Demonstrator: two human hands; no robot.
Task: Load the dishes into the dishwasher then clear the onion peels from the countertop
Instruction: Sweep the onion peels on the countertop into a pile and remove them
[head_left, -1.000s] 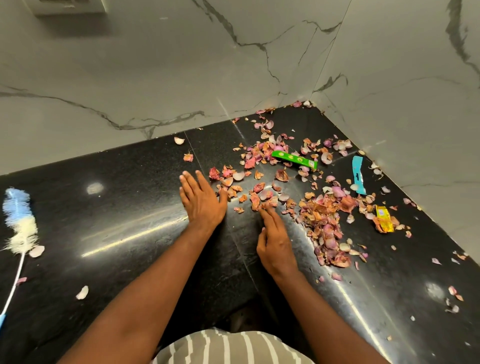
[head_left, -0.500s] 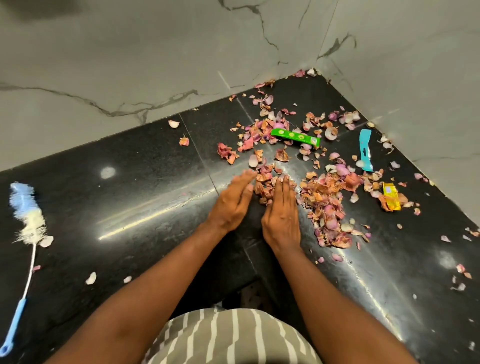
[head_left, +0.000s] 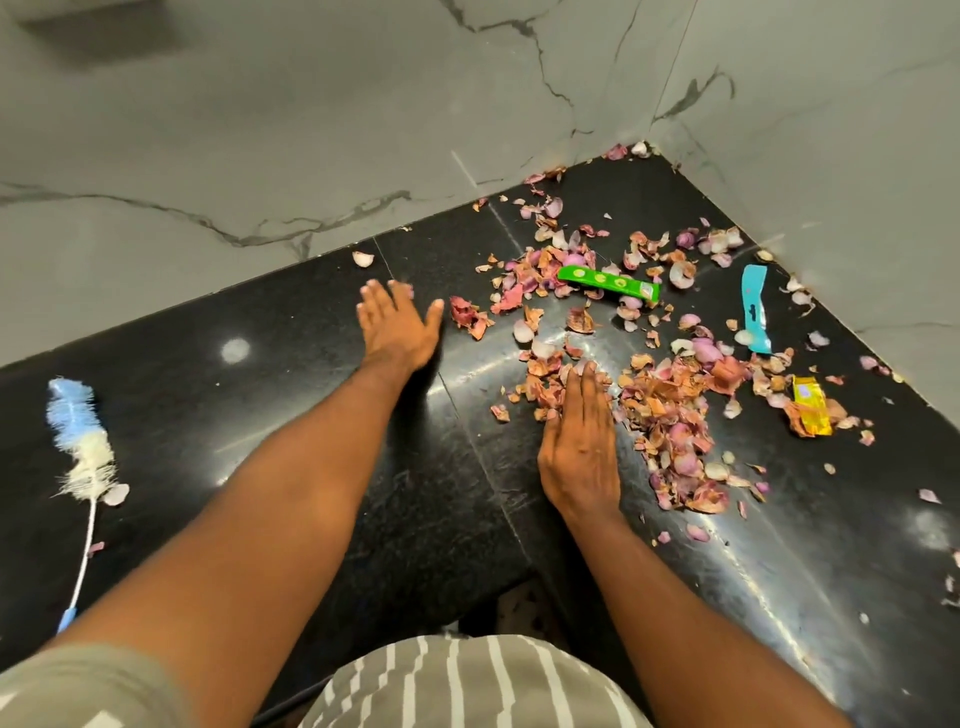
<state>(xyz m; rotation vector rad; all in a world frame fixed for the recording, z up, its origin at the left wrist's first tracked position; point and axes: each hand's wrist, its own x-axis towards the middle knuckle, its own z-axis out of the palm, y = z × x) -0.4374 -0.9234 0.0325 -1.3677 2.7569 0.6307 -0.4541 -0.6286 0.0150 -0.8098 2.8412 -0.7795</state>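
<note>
Gathering onion peels (head_left: 670, 415)
Peels are light and brittle: rake with flat, spread left hand (head_left: 397, 325) and right hand (head_left: 579, 447), then scoop beneath.

Onion peels (head_left: 670, 415) lie on the countertop (head_left: 260, 415) right of a brush (head_left: 78, 441), wrappers (head_left: 608, 283) among them.

Two walls (head_left: 260, 156) of pale grey marble-look tile, veined with dark lines, met in a corner at the upper right. Below them ran a glossy black stone worktop (head_left: 260, 415), joined by thin seams, with soft spots and streaks of overhead light reflected in it. A dim rectangular shadow (head_left: 104, 31) sat high on the left wall, perhaps cast by a fixture out of view.
</note>
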